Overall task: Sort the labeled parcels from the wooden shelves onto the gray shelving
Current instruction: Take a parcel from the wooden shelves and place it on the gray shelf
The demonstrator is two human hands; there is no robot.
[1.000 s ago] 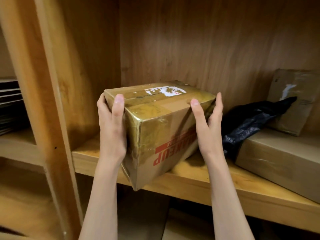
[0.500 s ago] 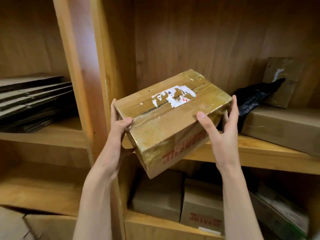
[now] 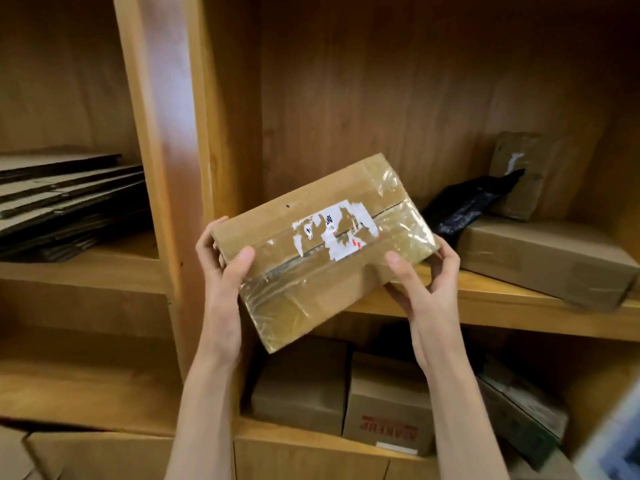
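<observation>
Box (image 3: 322, 247) is now lifted clear of the wooden shelf (image 3: 485, 306) and tilted label-up, where a second ago it sat on the edge. Left hand (image 3: 225, 268) and right hand (image 3: 422, 282) clasp its ends. Carrying to gray shelving likely comes next.

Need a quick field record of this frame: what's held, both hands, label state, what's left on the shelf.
held: taped cardboard parcel, tilted, clear of the shelf
left hand: grips parcel's left end, thumb on top
right hand: grips right end, thumb on top
label: white, torn, partly peeled
middle wooden shelf: long box, black bag
lower shelf: more boxes
</observation>
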